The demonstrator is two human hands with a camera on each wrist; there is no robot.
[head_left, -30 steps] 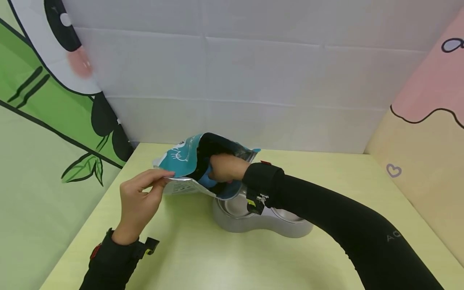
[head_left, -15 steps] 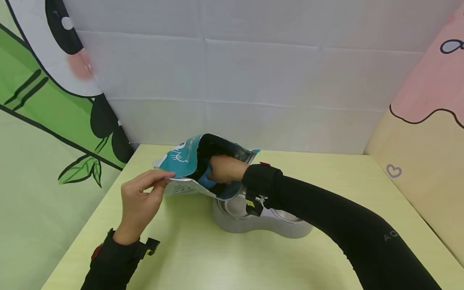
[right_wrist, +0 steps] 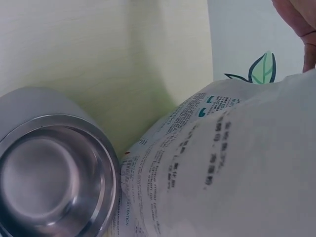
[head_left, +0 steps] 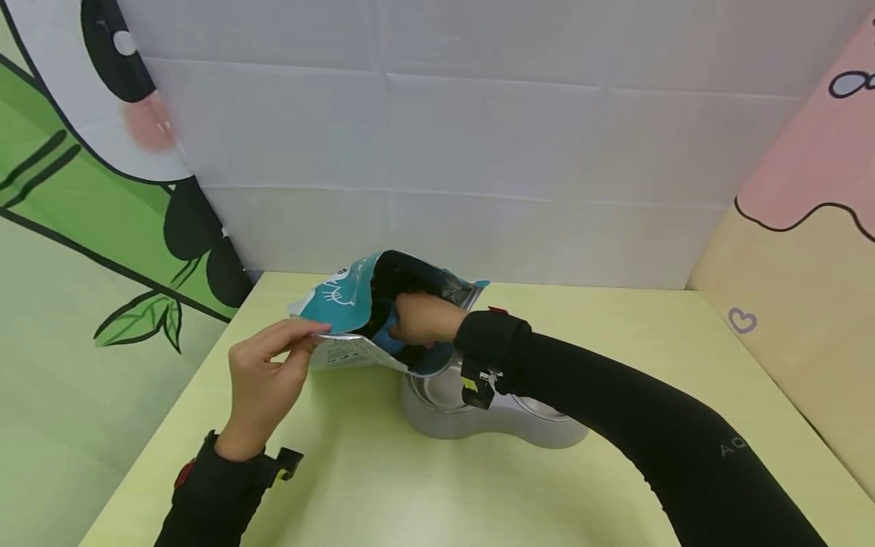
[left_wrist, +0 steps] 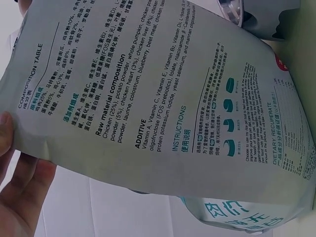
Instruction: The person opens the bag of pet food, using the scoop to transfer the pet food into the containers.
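Note:
A teal and white pet food bag (head_left: pixel 342 295) stands on the table with its mouth held wide. My left hand (head_left: pixel 270 380) pinches the bag's near rim between thumb and fingers. Inside the dark mouth, my right hand (head_left: pixel 427 317) grips a blue scoop (head_left: pixel 386 336), mostly hidden by the hand and bag. The left wrist view shows the bag's printed back panel (left_wrist: pixel 148 108) and the fingers of my left hand (left_wrist: pixel 24 192) at its edge. In the right wrist view the bag's side (right_wrist: pixel 237 163) blocks sight of my right hand.
A grey double pet bowl (head_left: pixel 492 425) with steel dishes stands just in front of the bag, partly under my right forearm. One steel dish (right_wrist: pixel 39 177) shows from above in the right wrist view. A white wall sheet (head_left: pixel 478 152) rises behind the pale yellow table (head_left: pixel 424 494).

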